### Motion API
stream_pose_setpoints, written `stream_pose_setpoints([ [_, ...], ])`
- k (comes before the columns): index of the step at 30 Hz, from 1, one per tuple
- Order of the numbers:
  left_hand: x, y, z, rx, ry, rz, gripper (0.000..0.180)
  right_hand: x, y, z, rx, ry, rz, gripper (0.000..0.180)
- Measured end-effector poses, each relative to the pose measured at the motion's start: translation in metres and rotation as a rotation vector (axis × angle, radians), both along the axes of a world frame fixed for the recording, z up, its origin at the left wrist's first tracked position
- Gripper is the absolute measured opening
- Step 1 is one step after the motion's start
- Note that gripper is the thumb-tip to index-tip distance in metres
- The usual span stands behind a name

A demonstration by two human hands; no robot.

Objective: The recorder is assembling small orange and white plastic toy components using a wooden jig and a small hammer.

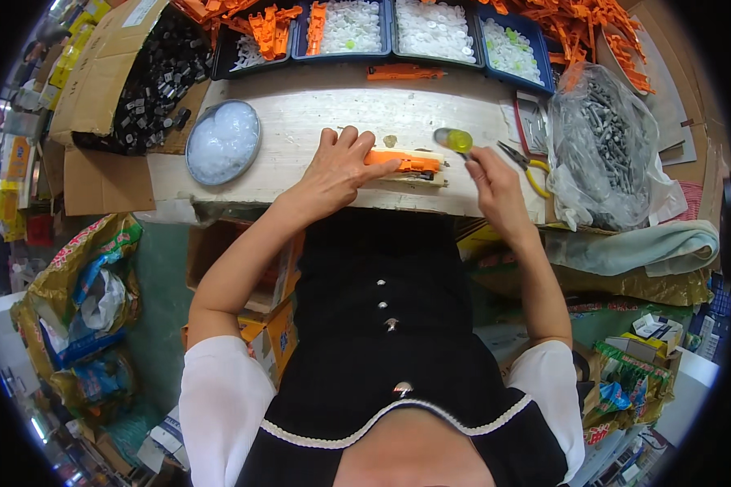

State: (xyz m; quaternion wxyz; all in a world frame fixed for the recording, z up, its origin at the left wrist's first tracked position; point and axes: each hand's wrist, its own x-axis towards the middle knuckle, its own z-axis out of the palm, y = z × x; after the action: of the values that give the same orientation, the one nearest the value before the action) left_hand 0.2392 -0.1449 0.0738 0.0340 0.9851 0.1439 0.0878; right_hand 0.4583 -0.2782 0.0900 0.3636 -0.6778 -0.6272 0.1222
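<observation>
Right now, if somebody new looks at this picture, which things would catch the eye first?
The orange part at the middle of the white bench, pressed down by the left hand. The right hand holds a yellow-handled screwdriver beside it. At the far right sits a clear bag of grey screws.

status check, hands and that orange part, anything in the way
Left hand pressing orange part flat on bench. Right hand gripping yellow-handled screwdriver at part's right end. Pliers lie beside, not blocking.

Pale, scuffed wooden worktop (317, 109), crowded. Blue bins (430, 32) along far edge, open cardboard boxes (105, 73) at left. Green floor (158, 300) below, bags (81, 300) and cartons piled either side. Even, bright overhead light.
</observation>
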Motion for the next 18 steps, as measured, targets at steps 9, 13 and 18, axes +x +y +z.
stream_pose_setpoints([
  [9,0.004,0.003,0.005,0.019,0.103,-0.03,0.056,-0.028,0.0,0.023,-0.041,-0.346,0.032,0.009],
  [13,0.006,0.002,0.01,0.035,0.121,-0.019,0.053,-0.034,-0.004,0.023,0.017,-0.369,0.01,0.01],
  [18,0.007,0.002,0.011,0.006,0.139,-0.02,0.047,-0.031,0.002,0.015,-0.021,-0.39,0.028,0.009],
])
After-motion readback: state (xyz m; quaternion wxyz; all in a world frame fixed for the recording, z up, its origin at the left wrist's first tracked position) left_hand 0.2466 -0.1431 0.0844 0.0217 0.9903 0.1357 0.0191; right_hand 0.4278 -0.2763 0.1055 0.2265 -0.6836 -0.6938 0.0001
